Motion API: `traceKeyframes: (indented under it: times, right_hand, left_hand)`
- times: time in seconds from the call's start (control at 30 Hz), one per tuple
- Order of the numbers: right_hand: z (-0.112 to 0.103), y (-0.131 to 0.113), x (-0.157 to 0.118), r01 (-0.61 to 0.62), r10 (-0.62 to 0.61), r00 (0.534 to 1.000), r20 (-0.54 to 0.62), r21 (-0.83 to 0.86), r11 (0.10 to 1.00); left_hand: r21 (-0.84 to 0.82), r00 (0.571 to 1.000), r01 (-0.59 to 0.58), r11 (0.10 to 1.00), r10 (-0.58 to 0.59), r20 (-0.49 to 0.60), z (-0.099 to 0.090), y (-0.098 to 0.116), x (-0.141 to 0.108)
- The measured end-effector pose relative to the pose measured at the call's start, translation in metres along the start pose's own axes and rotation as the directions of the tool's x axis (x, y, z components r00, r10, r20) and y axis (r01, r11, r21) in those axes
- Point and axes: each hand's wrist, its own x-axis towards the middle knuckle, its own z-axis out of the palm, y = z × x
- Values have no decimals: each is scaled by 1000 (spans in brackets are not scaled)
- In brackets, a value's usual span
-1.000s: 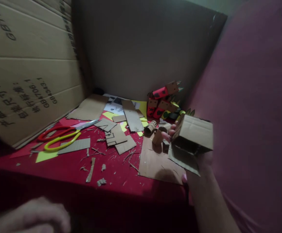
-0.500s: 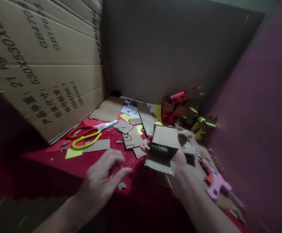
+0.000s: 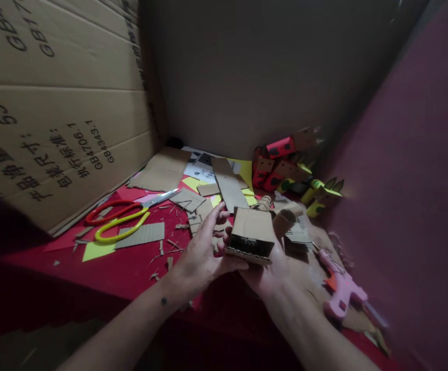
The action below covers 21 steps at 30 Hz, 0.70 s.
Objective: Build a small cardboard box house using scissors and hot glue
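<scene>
Cardbd box (image 3: 253, 226) showing dark gap, corrugated edge.
Your L hand (image 3: 199, 255) is cupping half-open; R hand (image 3: 270, 273) is gripping from below.

In front of you stands 1 dark grey wall (image 3: 270, 77); a dim purple surface (image 3: 413, 196) rises on your right, beside the red cloth-covered table (image 3: 104, 273).

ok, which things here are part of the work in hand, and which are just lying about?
In hand:
- small cardboard box
- right hand supporting it
- left hand at its side

Lying about, it seems:
- scissors
- pink glue gun
- cardboard tube
- red figures
</scene>
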Motion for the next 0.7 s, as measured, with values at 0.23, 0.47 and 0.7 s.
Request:
traceKeyframes:
  times: [0.23,0.47,0.7]
  right_hand:
    - [-2,7,-2,37,-37,999,-34,-2,999]
    - [-8,12,-2,70,-70,998,-4,-22,997]
    - [-9,16,-3,18,-14,998,-59,77,997]
  left_hand:
    - [14,997,-43,999,42,64,-3,2,-1]
    - [-199,980,114,973,-77,183,-2,12,1]
    - [-140,982,32,990,-6,187,-1,12,-1]
